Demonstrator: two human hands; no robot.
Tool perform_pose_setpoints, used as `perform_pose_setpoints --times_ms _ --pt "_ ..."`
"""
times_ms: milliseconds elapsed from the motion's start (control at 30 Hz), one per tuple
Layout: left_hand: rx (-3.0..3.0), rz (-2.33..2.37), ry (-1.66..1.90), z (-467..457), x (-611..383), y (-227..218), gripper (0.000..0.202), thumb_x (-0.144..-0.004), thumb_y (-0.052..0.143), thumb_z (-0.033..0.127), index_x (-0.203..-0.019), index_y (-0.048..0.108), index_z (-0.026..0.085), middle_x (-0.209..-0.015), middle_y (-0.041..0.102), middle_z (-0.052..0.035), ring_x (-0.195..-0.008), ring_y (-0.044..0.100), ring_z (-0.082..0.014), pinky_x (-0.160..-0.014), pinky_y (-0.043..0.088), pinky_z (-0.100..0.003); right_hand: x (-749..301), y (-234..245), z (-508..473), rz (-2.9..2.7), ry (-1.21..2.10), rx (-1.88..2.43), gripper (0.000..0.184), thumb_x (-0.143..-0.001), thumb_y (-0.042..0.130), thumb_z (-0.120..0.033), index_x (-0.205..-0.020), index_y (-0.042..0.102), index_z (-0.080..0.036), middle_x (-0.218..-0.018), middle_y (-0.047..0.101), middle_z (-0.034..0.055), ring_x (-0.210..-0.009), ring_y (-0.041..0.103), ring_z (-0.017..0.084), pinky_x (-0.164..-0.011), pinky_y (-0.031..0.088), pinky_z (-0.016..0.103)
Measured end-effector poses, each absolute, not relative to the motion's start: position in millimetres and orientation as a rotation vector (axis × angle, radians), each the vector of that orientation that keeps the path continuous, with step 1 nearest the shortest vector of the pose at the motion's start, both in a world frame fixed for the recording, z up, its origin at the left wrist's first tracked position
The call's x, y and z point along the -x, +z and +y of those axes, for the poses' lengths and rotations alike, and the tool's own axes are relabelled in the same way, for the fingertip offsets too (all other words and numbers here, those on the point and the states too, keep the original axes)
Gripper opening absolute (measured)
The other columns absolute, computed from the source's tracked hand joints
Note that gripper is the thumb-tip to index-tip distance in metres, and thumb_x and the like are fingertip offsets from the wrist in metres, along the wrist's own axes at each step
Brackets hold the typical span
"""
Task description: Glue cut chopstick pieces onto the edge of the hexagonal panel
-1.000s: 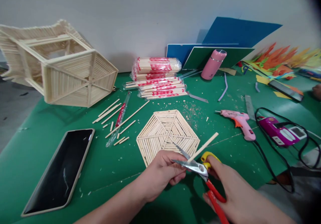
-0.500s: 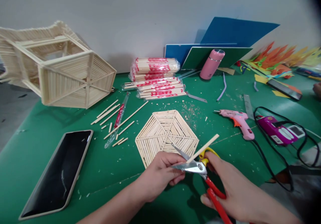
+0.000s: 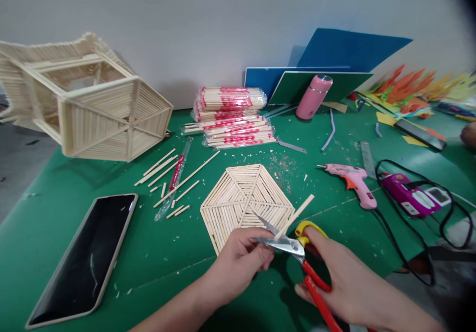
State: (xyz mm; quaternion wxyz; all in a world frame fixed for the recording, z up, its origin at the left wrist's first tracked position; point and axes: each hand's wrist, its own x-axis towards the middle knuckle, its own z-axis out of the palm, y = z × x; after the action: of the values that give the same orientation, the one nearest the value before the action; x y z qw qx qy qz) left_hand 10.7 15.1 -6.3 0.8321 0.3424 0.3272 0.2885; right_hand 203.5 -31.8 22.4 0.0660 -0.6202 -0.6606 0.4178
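My left hand (image 3: pixel 238 260) pinches one end of a thin wooden stick (image 3: pixel 295 216) that slants up to the right. My right hand (image 3: pixel 344 282) grips scissors (image 3: pixel 293 250) with red and yellow handles. Their blades are open around the stick near my left fingers. Just behind both hands lies a flat hexagon (image 3: pixel 247 200) made of glued sticks on the green table (image 3: pixel 111 173).
A pink glue gun (image 3: pixel 351 179) and a purple device with a black cable (image 3: pixel 412 198) lie at right. A phone (image 3: pixel 84 257) lies at left. Loose sticks (image 3: pixel 171 175), wrapped stick bundles (image 3: pixel 232 116), a stick-built house frame (image 3: pixel 85 101) and a pink bottle (image 3: pixel 313 96) stand farther back.
The stick's free end has dropped and shifted left between the blades. My hands and the scissors stay almost where they were.
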Motion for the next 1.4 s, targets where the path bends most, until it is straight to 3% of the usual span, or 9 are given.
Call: perform_pose_setpoints --times_ms 167,300,600,767,933,1067,1233,1300,1400 --pt "-0.688 0.644 0.522 16 -10 -5 0.027 -0.065 0.070 0.035 -0.057 0.062 0.010 -0.041 0.043 0.0046 -0.038 0.030 -0.0024 -0.041 0.014 -0.021 -207 24 -32 -2.048 1.248 1.864 0.038 -0.061 0.065 -0.032 -0.089 0.042 -0.022 -0.081 0.058 0.0001 -0.066 0.051 0.015 -0.058 0.039 0.026" --pt "-0.603 0.569 0.448 16 -10 -7 0.036 -0.065 0.067 0.045 -0.055 0.060 0.011 -0.035 0.039 0.0056 -0.032 0.029 -0.0032 -0.041 0.016 -0.022 -206 31 -29 -2.080 1.226 1.825 0.034 -0.060 0.064 -0.028 -0.086 0.045 -0.021 -0.083 0.059 0.0016 -0.071 0.054 0.017 -0.062 0.040 0.027" --pt "-0.577 0.544 0.431 14 -11 -7 0.035 -0.064 0.068 0.045 -0.056 0.062 0.011 -0.033 0.038 0.0061 -0.031 0.029 -0.0031 -0.040 0.018 -0.022 -202 31 -31 -2.029 1.278 1.692 0.024 -0.064 0.055 -0.015 -0.082 0.042 -0.022 -0.081 0.059 0.0003 -0.068 0.055 0.015 -0.059 0.042 0.025" --pt "-0.636 0.584 0.436 16 -10 -5 0.036 -0.064 0.069 0.045 -0.057 0.062 0.010 -0.039 0.044 0.0044 -0.034 0.031 -0.0020 -0.040 0.015 -0.020 -208 29 -33 -2.067 1.142 1.766 0.037 -0.058 0.064 -0.022 -0.091 0.047 -0.022 -0.084 0.059 0.0026 -0.072 0.054 0.018 -0.063 0.043 0.028" --pt "-0.672 0.574 0.470 17 -10 -1 0.034 -0.063 0.070 0.042 -0.058 0.063 0.010 -0.041 0.046 0.0028 -0.035 0.032 -0.0024 -0.037 0.014 -0.019 -215 36 -32 -2.117 1.090 1.731 0.052 -0.056 0.066 -0.024 -0.103 0.046 -0.022 -0.101 0.055 0.0070 -0.088 0.053 0.023 -0.075 0.044 0.034" --pt "-0.674 0.568 0.611 30 5 11 0.029 -0.065 0.069 0.040 -0.060 0.062 0.012 -0.039 0.041 0.0060 -0.037 0.031 -0.0029 -0.042 0.023 -0.019 -230 29 -31 -2.107 1.028 1.846 0.051 -0.059 0.066 -0.029 -0.105 0.043 -0.022 -0.098 0.055 0.0063 -0.085 0.054 0.022 -0.074 0.046 0.035" --pt "-0.745 0.763 0.942 50 20 29 0.013 -0.075 0.061 0.028 -0.072 0.061 0.016 -0.045 0.042 0.0059 -0.045 0.034 -0.0042 -0.046 0.024 -0.018 -263 1 -9 -1.978 0.533 2.130 0.045 -0.069 0.058 -0.038 -0.107 0.045 -0.018 -0.097 0.059 0.0085 -0.085 0.058 0.023 -0.071 0.048 0.034" --pt "-0.832 0.907 0.955 51 21 31 0.013 -0.076 0.059 0.029 -0.076 0.062 0.016 -0.049 0.043 0.0057 -0.047 0.034 -0.0047 -0.044 0.022 -0.017 -279 -8 4 -2.071 0.211 2.188 0.045 -0.069 0.057 -0.041 -0.103 0.051 -0.013 -0.101 0.059 0.0125 -0.093 0.056 0.028 -0.077 0.047 0.039" --pt "-1.218 1.152 0.951 45 21 29 0.014 -0.078 0.056 0.029 -0.075 0.062 0.016 -0.058 0.051 0.0026 -0.052 0.041 -0.0075 -0.047 0.030 -0.019 -295 -8 17 -2.158 0.109 2.183 0.049 -0.066 0.058 -0.046 -0.098 0.056 -0.009 -0.102 0.059 0.0186 -0.099 0.053 0.037 -0.080 0.043 0.049"
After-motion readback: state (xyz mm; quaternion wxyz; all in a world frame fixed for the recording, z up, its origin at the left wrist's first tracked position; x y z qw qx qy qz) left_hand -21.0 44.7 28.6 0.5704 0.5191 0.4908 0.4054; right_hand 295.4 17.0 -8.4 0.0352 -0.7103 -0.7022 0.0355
